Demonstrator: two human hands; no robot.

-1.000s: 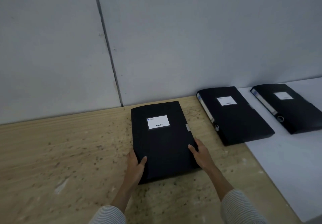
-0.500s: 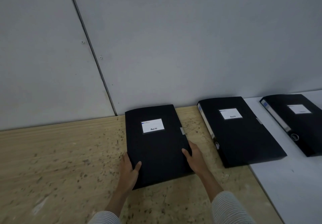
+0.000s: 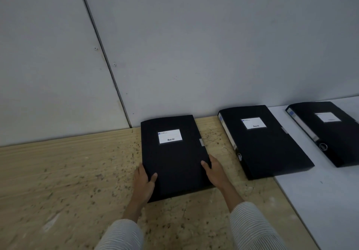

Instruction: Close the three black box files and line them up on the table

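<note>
Three closed black rectangular box files lie on the wooden bench (image 3: 68,172); left hand (image 3: 144,182) and right hand (image 3: 214,172) grip the leftmost file (image 3: 174,158) by its sides.

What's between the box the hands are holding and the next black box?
Nothing, only bare wooden table between the held box and the middle box, as the head view shows.

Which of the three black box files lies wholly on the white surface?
The rightmost black box file, cut by the frame edge. The middle black box file straddles the wood-white boundary; the left black box file lies on wood.
</note>
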